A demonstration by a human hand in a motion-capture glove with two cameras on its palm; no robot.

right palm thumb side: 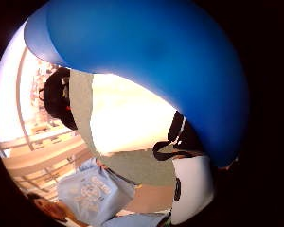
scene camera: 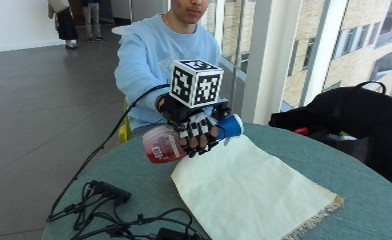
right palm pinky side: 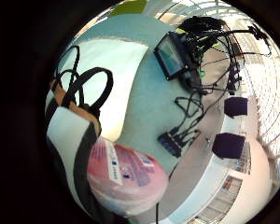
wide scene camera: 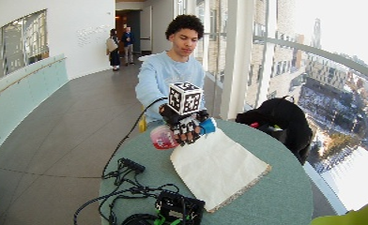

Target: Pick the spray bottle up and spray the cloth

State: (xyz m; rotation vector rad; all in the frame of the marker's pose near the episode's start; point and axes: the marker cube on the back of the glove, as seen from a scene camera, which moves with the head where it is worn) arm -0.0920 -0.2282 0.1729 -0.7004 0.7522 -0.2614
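While the gloved right hand [scene camera: 195, 125] is up in the air, its grip is curled tight round the spray bottle [scene camera: 183, 141]. The bottle lies on its side in the hand. Its pink body [right palm pinky side: 126, 175] pokes out one side of the fingers [scene camera: 197, 136], and its blue top [scene camera: 230, 127] pokes out the other side. The blue top fills a lot of the thumb side palm view, so it is very close to the palm.

The bottle is off the counter [scene camera: 356, 170]. It hangs over the counter edge nearest the person, just above the near end of the cloth [scene camera: 249, 190].

The cloth is pale cream and lies flat across the middle of the round green counter. It has a frayed edge at its far end.

A black bag [scene camera: 352, 115] sits at the counter edge by the window. Black cables and a power strip [scene camera: 109, 192] lie at the opposite edge, beside the cloth.
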